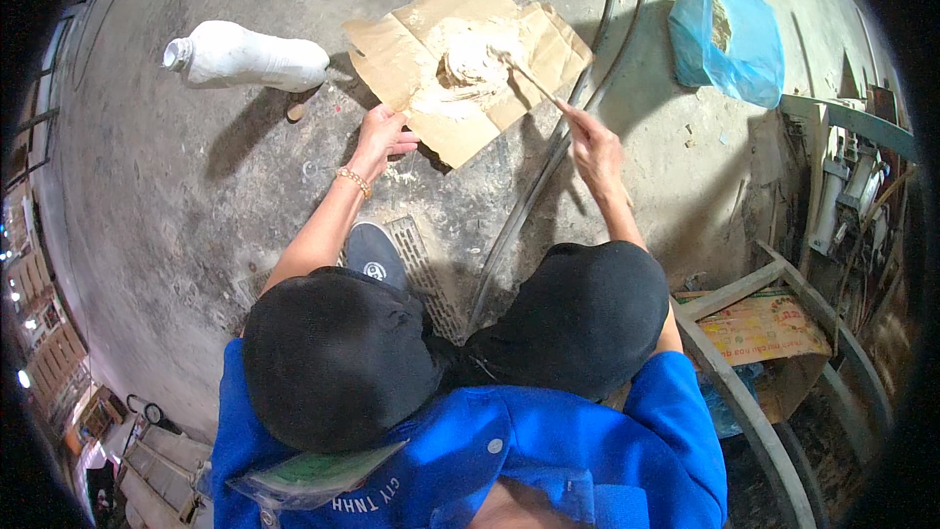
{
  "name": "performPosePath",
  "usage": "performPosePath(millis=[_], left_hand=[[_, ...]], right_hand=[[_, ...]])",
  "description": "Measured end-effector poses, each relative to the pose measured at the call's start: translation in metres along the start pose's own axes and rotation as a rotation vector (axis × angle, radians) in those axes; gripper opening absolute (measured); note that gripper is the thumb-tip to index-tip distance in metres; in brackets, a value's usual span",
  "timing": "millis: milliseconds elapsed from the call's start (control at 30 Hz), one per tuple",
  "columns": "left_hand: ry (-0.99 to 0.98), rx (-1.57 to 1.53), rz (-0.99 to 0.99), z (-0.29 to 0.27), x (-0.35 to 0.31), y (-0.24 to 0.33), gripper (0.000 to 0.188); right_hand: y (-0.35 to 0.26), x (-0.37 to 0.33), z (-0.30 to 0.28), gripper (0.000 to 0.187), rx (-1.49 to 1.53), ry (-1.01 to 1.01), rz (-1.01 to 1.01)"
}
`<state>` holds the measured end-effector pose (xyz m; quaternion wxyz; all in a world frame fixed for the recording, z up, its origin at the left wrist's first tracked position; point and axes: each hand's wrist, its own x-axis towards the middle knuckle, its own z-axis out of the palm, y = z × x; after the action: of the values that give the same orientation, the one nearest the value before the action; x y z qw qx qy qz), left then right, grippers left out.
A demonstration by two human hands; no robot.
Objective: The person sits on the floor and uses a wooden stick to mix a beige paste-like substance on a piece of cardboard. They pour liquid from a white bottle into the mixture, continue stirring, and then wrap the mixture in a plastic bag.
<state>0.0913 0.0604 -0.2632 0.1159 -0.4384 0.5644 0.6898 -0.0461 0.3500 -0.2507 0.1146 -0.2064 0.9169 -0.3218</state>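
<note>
A sheet of brown cardboard (470, 137) lies on the concrete floor in front of me, creased and turned at an angle. On its middle is a mound of white paste (470, 61), with pale powder or smears spread around it. My left hand (380, 140) holds the near left edge of the sheet, its thumb side at the rim and some fingers stretched along it. Between the fingers of my right hand (594, 149) is a thin stick (534, 80). The stick's far end reaches into the paste, and its tip is coated in white.
A white plastic bottle (255, 56) is on the left, near a small round brown piece (295, 112). Dark hoses (529, 191) run past the cardboard's right side. A blue plastic bag (749, 59) with greyish material stands far right. Nearer right are a metal frame (729, 377) and a printed box (769, 325).
</note>
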Motion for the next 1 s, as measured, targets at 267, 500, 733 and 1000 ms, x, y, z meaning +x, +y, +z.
performPosePath(millis=[267, 500, 733, 1000], left_hand=[[0.016, -0.011, -0.006, 0.000, -0.001, 0.000, 0.022], [0.027, 0.007, -0.004, 0.000, -0.001, 0.001, 0.023], [0.043, -0.052, 0.020, 0.002, 0.003, -0.005, 0.021], [0.085, -0.084, -0.018, 0.003, 0.000, -0.002, 0.025]], right_hand=[[-0.028, -0.021, 0.019, 0.026, 0.043, -0.141, -0.137], [-0.028, -0.014, -0.011, 0.026, 0.098, -0.067, -0.039], [-0.024, -0.033, 0.047, 0.027, 0.338, -0.285, 0.064], [-0.040, -0.024, -0.019, 0.035, 0.918, -0.693, 0.576]])
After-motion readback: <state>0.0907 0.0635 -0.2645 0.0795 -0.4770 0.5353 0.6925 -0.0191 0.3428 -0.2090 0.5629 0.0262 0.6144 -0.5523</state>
